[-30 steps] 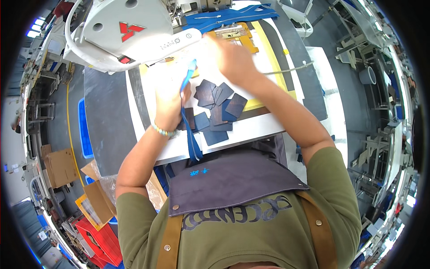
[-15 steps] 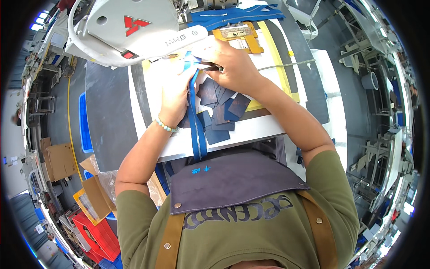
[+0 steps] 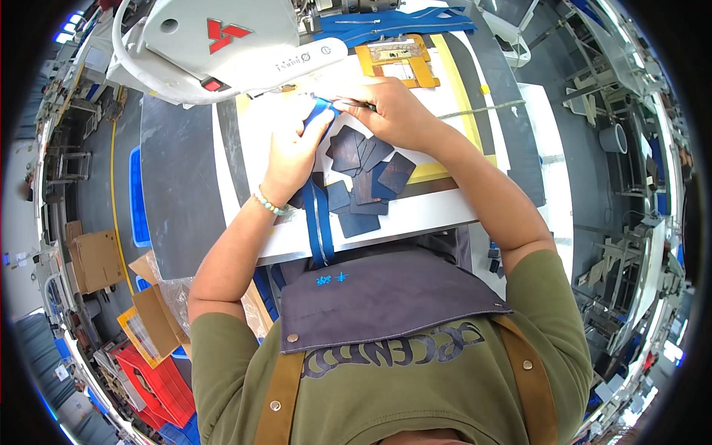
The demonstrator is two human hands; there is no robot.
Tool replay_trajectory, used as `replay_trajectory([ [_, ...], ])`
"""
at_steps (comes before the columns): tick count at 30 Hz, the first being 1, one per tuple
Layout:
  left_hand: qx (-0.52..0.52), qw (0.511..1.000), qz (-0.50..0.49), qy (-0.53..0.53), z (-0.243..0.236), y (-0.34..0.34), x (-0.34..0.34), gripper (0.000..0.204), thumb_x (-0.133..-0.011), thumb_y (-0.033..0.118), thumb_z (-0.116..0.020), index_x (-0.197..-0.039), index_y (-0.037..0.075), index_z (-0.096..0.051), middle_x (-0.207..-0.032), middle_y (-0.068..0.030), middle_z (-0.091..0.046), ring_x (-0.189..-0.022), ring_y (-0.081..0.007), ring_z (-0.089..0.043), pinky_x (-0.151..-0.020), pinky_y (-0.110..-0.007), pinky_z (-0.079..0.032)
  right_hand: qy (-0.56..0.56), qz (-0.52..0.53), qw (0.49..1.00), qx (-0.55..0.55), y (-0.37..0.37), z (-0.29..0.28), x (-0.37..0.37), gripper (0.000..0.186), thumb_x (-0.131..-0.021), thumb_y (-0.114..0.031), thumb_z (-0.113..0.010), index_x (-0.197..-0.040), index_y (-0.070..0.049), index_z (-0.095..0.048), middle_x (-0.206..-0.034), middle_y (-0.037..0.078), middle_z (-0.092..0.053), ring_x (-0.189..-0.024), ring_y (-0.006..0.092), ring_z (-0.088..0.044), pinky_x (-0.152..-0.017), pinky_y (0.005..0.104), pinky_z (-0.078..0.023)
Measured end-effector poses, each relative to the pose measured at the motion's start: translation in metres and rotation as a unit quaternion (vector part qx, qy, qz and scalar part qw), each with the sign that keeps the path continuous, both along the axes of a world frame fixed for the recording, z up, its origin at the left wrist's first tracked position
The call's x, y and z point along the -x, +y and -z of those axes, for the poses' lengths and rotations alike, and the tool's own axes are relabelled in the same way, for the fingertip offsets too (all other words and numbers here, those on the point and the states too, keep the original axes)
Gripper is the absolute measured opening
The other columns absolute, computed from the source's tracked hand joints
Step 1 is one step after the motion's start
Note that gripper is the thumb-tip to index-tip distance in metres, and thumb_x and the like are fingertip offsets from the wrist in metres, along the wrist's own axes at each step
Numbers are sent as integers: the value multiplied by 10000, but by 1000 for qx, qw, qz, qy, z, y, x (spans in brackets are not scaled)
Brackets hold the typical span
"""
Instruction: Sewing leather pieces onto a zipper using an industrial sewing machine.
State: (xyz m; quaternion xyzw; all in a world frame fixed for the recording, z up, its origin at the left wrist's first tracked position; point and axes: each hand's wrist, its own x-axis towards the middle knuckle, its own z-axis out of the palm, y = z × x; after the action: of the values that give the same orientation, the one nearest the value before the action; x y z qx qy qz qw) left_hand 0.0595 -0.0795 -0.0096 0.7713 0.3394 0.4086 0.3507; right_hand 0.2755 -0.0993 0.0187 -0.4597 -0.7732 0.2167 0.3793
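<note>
My left hand (image 3: 291, 152) is closed on a blue zipper tape (image 3: 319, 226), pinching its upper end under the sewing machine (image 3: 222, 44). From there the tape runs down past my wrist and over the table's front edge. My right hand (image 3: 404, 115) grips a slim dark metal tool (image 3: 361, 104), apparently thread snips, with its tip at the blue tape beside my left fingertips. Just below the hands lies a loose pile of dark blue square patches (image 3: 363, 174). The tool's blades are too small to read clearly.
A yellow-framed clamp plate (image 3: 400, 63) lies beyond my right hand, with more blue zippers (image 3: 393, 26) behind it. Yellow tape (image 3: 463, 96) marks the right of the work surface. On the left stand a blue bin (image 3: 139, 196), cardboard boxes (image 3: 96, 256) and a red crate (image 3: 156, 386).
The tape's upper end is now bent over between my left fingers, and its hanging part has shifted slightly left. My right hand has moved slightly right and down, the tool still in it.
</note>
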Motion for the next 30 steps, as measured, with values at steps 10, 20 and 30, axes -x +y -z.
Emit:
replay_trajectory([
  [10,302,939,135,-98,-6,7,10,214,-1032,174,-582,-1070,19,-725,-587,12,-417,-551,-74,-352,-528,-252,-295,-188,52,975,-102,-11,4,8,252,-834,-40,-648,-1079,-58,-591,-945,117,-623,-793,339,-647,-650,428,-514],
  [20,396,892,173,-135,-34,6,3,276,-1063,233,-537,-967,7,-663,-618,52,-400,-539,-56,-307,-524,-219,-275,-94,77,990,-68,-3,12,3,158,-868,-55,-602,-1020,-22,-575,-928,158,-590,-768,404,-610,-653,442,-506],
  [30,449,831,206,-254,-14,7,1,283,-1050,281,-571,-1020,6,-631,-667,42,-463,-544,-66,-383,-506,-231,-317,175,47,972,152,1,4,2,297,-985,-217,-658,-1185,2,-653,-944,52,-696,-833,109,-591,-788,279,-484],
])
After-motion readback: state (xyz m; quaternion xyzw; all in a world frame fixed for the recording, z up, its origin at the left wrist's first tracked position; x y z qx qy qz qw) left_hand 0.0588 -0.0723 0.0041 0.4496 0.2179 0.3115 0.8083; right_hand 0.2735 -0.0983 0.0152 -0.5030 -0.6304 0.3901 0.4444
